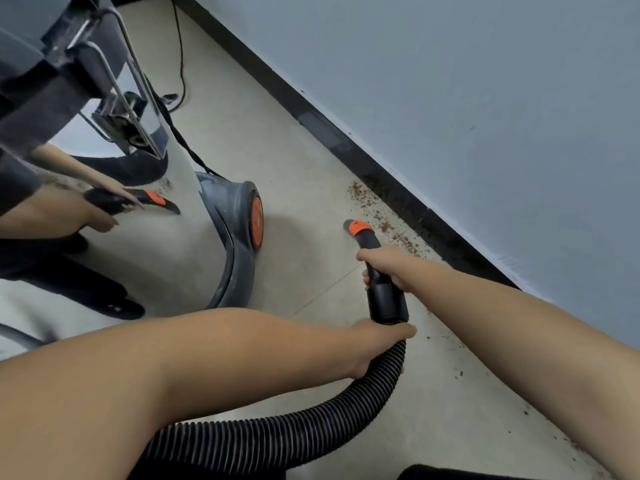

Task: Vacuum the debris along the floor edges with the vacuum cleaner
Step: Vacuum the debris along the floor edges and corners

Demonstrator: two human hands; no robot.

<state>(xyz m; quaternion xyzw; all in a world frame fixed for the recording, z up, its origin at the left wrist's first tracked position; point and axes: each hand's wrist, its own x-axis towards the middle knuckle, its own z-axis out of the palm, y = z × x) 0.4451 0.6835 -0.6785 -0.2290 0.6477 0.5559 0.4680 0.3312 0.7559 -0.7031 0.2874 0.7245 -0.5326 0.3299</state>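
Note:
My right hand grips the black nozzle tube of the vacuum cleaner, whose orange-collared tip points at the floor near the wall. Just behind it, my left hand grips the ribbed black hose where it joins the tube. Brown debris lies scattered along the black baseboard, just beyond and right of the tip, and thinner specks trail back toward me along the edge. The shiny steel vacuum drum stands to the left on a grey base with an orange wheel.
The drum mirrors my arms and the nozzle. A black power cord runs along the beige tiled floor behind the drum. The grey wall rises on the right. A dark shape sits at the bottom edge.

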